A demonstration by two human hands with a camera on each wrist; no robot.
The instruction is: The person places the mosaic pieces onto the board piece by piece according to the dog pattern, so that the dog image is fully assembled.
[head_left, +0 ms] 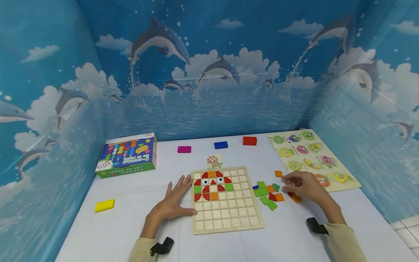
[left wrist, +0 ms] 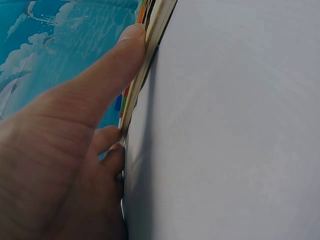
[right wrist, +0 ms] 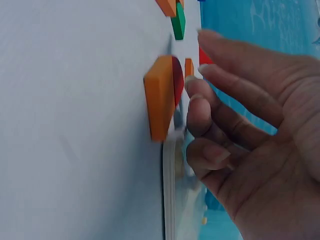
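Note:
My left hand (head_left: 171, 204) lies with fingers spread at the left edge of a wooden grid board (head_left: 229, 214). In the left wrist view its thumb (left wrist: 125, 52) rests along the board's side (left wrist: 142, 75). Red, orange, green and eye-printed tiles form part of a figure in the board's upper left. My right hand (head_left: 303, 185) hovers over the table beside the loose tiles, fingers loosely bent with nothing between them. Close to it, in the right wrist view, are an orange tile (right wrist: 160, 97) and a red curved tile (right wrist: 178, 80) against it.
Loose green tiles (head_left: 263, 191) and other colours lie right of the board. Behind it is a small pattern card (head_left: 214, 161). A fruit puzzle board (head_left: 314, 154) lies at right, a bead-set box (head_left: 127, 154) at back left. Blocks include yellow (head_left: 104, 205) and red (head_left: 250, 141).

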